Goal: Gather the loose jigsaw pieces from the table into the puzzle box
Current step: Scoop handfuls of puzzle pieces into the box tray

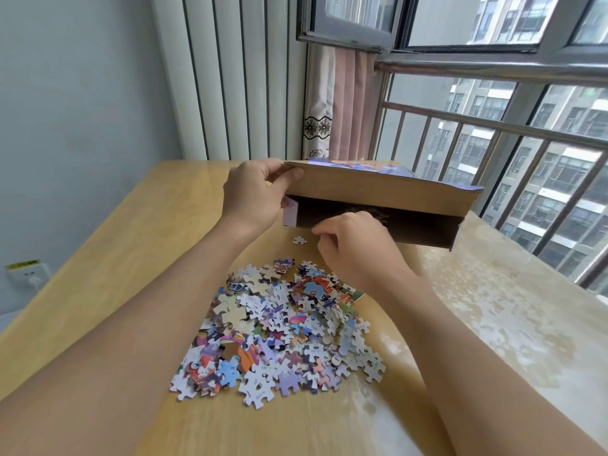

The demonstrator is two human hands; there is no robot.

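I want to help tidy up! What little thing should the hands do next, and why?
Probably the right hand should reach back for more from the pile of pieces. It sits curled at the box mouth, the left hand holds the flap up, and most pieces, plus one stray piece, are on the table.

Left hand (pixel 253 195) grips box (pixel 378 189) flap; pieces (pixel 279 327) below

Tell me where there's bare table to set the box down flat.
Bare wood lies left of the pile of jigsaw pieces, out to the table edge, and on the glare-lit right side beyond the right hand. The centre is crowded; one stray piece lies before the puzzle box, held by the left hand.
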